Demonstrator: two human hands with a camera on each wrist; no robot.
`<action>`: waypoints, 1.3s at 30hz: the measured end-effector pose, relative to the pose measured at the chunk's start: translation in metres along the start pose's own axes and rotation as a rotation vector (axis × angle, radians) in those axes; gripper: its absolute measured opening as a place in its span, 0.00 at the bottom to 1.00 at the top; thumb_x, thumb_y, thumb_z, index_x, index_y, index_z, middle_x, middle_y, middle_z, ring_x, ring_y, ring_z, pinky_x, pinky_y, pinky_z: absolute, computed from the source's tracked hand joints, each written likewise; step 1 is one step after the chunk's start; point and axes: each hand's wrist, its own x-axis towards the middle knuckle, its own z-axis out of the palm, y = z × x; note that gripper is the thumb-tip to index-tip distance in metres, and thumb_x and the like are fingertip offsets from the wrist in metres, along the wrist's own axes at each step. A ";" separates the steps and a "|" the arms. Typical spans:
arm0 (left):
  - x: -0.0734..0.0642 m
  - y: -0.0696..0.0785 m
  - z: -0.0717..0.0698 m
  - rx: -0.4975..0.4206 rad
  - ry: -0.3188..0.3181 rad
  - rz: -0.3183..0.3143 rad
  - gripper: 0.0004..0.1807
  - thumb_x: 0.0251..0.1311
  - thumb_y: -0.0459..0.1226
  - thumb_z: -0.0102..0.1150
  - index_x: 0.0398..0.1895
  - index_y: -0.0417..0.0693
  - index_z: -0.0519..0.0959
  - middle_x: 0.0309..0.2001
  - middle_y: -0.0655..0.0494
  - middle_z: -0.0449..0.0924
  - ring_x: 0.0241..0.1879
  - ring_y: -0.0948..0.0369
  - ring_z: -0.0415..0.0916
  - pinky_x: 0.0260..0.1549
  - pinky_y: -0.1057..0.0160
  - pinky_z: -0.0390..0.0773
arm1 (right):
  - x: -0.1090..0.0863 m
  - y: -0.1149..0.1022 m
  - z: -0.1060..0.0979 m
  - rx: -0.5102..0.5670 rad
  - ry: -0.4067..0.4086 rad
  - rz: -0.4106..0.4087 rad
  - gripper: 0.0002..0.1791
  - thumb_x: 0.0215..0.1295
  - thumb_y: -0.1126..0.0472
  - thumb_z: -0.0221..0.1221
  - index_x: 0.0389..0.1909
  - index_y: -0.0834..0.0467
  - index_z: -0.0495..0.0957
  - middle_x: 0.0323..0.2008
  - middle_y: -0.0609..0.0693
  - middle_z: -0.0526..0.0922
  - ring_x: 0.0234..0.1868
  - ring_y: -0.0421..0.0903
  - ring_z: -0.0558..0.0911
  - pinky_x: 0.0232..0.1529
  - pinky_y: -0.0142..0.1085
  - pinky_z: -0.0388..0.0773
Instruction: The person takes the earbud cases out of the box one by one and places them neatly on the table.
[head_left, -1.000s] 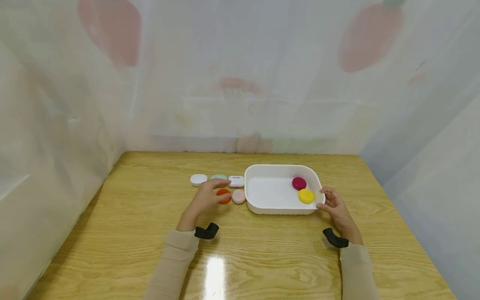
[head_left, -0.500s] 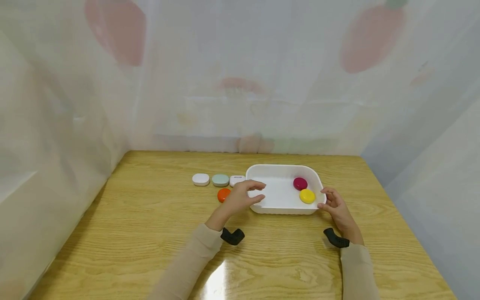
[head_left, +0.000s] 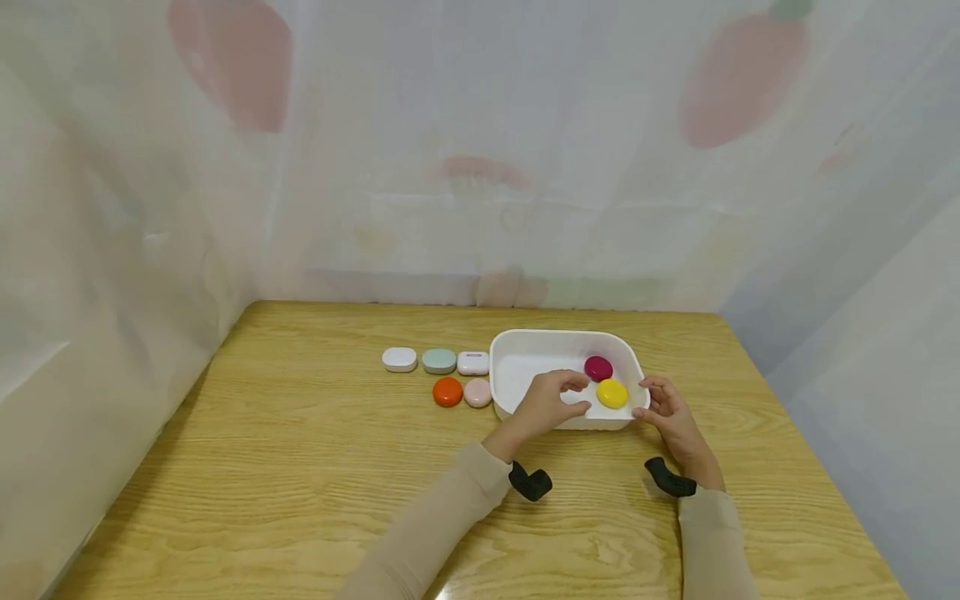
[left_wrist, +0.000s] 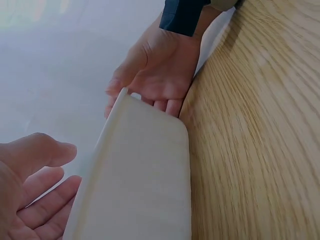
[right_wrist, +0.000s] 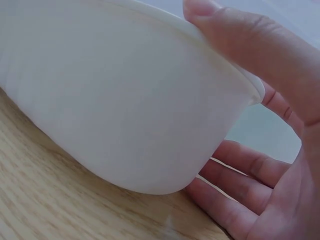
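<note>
My left hand (head_left: 543, 407) reaches over the front rim of a white plastic bin (head_left: 527, 332), thumb and fingers apart with nothing between them. To the right of its fingertips, inside the bin, lie a yellow round case (head_left: 612, 393) and a dark red round case (head_left: 598, 368). The right hand (head_left: 675, 423) holds the bin's right end. In the right wrist view its thumb (right_wrist: 240, 30) lies on the bin's rim, and the other fingers are around the end wall. From the left wrist, the bin's outer wall (left_wrist: 140, 170) hides what is inside.
Outside the bin's left end sit small cases in two rows: white (head_left: 400, 359), pale green (head_left: 439, 360) and white with a slot (head_left: 473, 362) behind, orange (head_left: 447, 392) and pale pink (head_left: 477, 392) in front. The wooden table (head_left: 300, 467) meets pale curtains (head_left: 487, 150).
My left hand has moved right, from above the orange case to over the bin, uncovering the small cases. The right hand stays at the bin's right end.
</note>
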 end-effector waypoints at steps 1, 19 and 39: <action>0.003 0.001 0.003 -0.001 -0.008 -0.010 0.20 0.57 0.33 0.65 0.53 0.36 0.79 0.51 0.45 0.84 0.51 0.54 0.82 0.57 0.67 0.79 | 0.000 0.000 0.000 0.002 0.000 -0.001 0.20 0.64 0.72 0.57 0.54 0.54 0.67 0.53 0.39 0.74 0.48 0.29 0.77 0.45 0.19 0.80; 0.059 0.002 0.039 0.180 -0.131 -0.097 0.24 0.53 0.36 0.69 0.55 0.42 0.79 0.53 0.51 0.83 0.54 0.59 0.79 0.55 0.74 0.77 | 0.000 -0.002 -0.003 0.036 -0.032 -0.036 0.20 0.65 0.74 0.55 0.54 0.54 0.67 0.53 0.40 0.75 0.48 0.30 0.79 0.44 0.21 0.81; 0.065 -0.006 0.049 0.447 -0.265 -0.113 0.26 0.53 0.40 0.70 0.57 0.49 0.79 0.54 0.59 0.83 0.51 0.65 0.77 0.59 0.76 0.72 | -0.001 -0.004 0.005 0.040 -0.014 -0.025 0.19 0.65 0.74 0.55 0.54 0.56 0.67 0.53 0.39 0.73 0.50 0.30 0.77 0.47 0.19 0.80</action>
